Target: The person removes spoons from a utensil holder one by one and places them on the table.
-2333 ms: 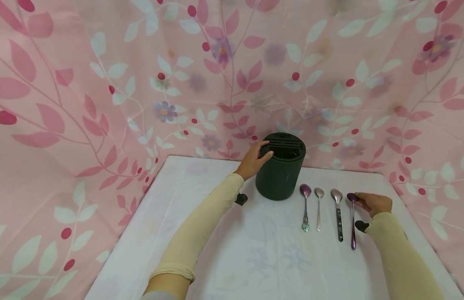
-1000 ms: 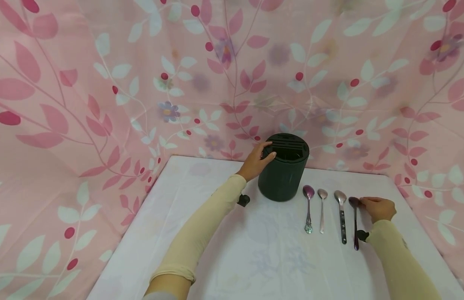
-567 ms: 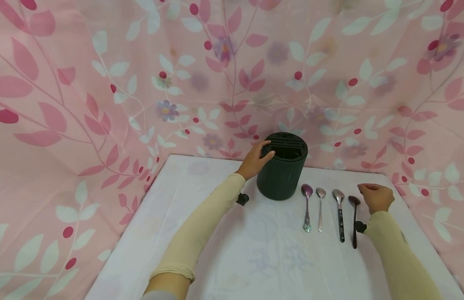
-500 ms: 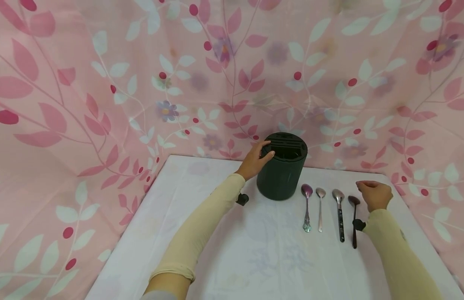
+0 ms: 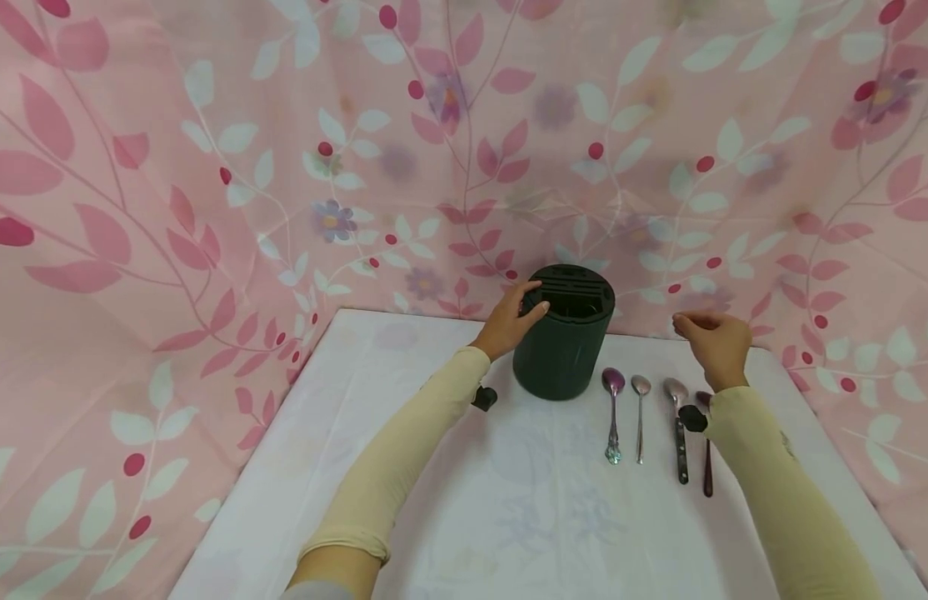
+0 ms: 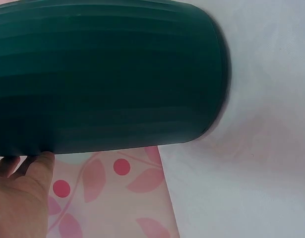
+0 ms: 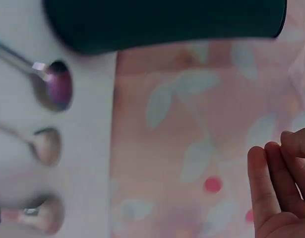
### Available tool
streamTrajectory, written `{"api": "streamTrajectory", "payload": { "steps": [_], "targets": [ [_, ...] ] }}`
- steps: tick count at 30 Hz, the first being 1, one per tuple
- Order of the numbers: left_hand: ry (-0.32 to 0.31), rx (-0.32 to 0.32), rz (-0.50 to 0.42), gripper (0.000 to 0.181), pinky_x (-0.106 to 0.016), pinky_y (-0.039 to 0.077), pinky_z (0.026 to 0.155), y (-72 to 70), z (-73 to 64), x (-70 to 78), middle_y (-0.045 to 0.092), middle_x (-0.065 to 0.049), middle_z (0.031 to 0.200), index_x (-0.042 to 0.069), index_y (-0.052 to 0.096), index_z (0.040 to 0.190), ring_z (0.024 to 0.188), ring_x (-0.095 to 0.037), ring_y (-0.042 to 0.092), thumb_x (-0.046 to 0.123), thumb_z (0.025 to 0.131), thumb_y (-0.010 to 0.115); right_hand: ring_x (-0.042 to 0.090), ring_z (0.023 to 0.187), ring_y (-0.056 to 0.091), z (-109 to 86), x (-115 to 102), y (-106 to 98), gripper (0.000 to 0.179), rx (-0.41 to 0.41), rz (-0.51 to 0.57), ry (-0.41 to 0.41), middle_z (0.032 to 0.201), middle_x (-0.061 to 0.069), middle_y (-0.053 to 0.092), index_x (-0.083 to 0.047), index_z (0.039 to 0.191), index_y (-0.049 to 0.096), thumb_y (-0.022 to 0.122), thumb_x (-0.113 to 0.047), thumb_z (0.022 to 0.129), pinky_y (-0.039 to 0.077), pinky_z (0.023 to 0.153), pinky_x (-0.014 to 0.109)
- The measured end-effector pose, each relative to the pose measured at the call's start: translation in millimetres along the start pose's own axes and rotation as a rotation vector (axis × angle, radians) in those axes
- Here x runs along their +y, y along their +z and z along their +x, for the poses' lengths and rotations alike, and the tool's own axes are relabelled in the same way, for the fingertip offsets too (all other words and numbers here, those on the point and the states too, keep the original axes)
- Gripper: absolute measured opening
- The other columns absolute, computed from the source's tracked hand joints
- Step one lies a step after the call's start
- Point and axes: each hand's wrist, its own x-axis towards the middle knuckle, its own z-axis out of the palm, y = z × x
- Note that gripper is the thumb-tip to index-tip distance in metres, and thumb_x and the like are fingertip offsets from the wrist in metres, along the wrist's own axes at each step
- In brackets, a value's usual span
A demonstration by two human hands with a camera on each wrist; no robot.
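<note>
A dark green cylindrical utensil holder (image 5: 557, 358) with a slotted top stands at the back of the table. My left hand (image 5: 505, 325) holds its upper left rim, thumb over the top edge; in the left wrist view its fingertips touch the holder wall (image 6: 117, 84). My right hand (image 5: 715, 340) is raised right of the holder, nothing in it, fingers slightly bent. Below it lie a purple spoon with an ornate handle (image 5: 613, 382), a small silver spoon (image 5: 641, 386), a black-handled spoon (image 5: 682, 458) and a slim dark purple spoon (image 5: 708, 475), the last two partly covered by the wrist camera.
The table (image 5: 524, 517) has a white cloth. Pink floral fabric (image 5: 434, 167) hangs close behind the holder and along both sides. The spoons lie side by side, handles towards me, right of the holder.
My right hand has let go of the slim dark purple spoon at the far right, then risen and moved left towards the holder. The left hand and the holder stay in place.
</note>
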Motion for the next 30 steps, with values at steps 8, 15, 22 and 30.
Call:
{"api": "streamTrajectory", "payload": {
  "steps": [8, 15, 22, 30],
  "targets": [
    [-0.006, 0.007, -0.004, 0.060, -0.036, 0.034, 0.112, 0.5, 1.5, -0.4, 0.028, 0.004, 0.156, 0.029, 0.035, 0.149, 0.138, -0.015, 0.034, 0.054, 0.097, 0.050, 0.007, 0.081, 0.065, -8.4, -55, 43, 0.028, -0.080, -0.102, -0.280, 0.089, 0.003, 0.074, -0.006, 0.101, 0.077, 0.074, -0.031, 0.088, 0.050, 0.068, 0.014],
    [-0.013, 0.001, -0.009, 0.061, -0.037, 0.033, 0.112, 1.5, 0.0, 0.4, 0.028, 0.003, 0.156, 0.027, 0.035, 0.150, 0.139, -0.015, 0.033, 0.053, 0.098, 0.051, 0.037, 0.098, 0.065, -11.8, -79, 67, 0.016, -0.165, -0.300, -0.486, 0.106, 0.020, 0.068, 0.001, 0.093, 0.076, 0.073, -0.014, 0.089, 0.055, 0.082, 0.050],
    [-0.013, 0.005, -0.005, 0.061, -0.037, 0.034, 0.112, 1.5, -1.1, 1.9, 0.029, 0.002, 0.156, 0.026, 0.035, 0.150, 0.138, -0.016, 0.035, 0.054, 0.098, 0.050, 0.048, 0.122, 0.043, -3.7, -87, 77, 0.019, -0.218, -0.447, -0.474, 0.126, 0.032, 0.052, 0.008, 0.084, 0.075, 0.077, -0.011, 0.082, 0.033, 0.104, 0.064],
    [-0.017, 0.009, -0.001, 0.062, -0.036, 0.034, 0.111, 2.7, 0.8, 0.6, 0.030, 0.003, 0.156, 0.028, 0.035, 0.150, 0.137, -0.016, 0.036, 0.055, 0.097, 0.050, 0.043, 0.123, 0.048, 3.7, -103, 80, 0.017, -0.340, -0.591, -0.479, 0.073, 0.014, 0.071, 0.002, 0.076, 0.077, 0.071, -0.012, 0.082, 0.031, 0.107, 0.059]
  ]
}}
